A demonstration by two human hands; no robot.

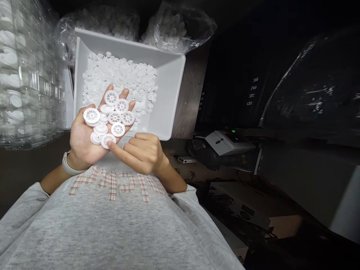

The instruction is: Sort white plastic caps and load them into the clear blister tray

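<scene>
My left hand (84, 138) lies palm up with fingers stretched out, carrying several white spoked plastic wheels (115, 116) on the palm and fingers. My right hand (140, 152) is curled, its index finger extended and touching the lowest wheel (107, 140) at the palm's edge. Both hands hover just in front of a white tray (168, 82) that holds a heap of the same white wheels (120, 75). A white band sits on my left wrist.
Two clear plastic bags (180, 26) of white parts lie behind the tray. Stacked clear blister trays (25, 71) stand at the left. A white device with a green light (227, 140) sits to the right on the dark bench; black plastic covers the far right.
</scene>
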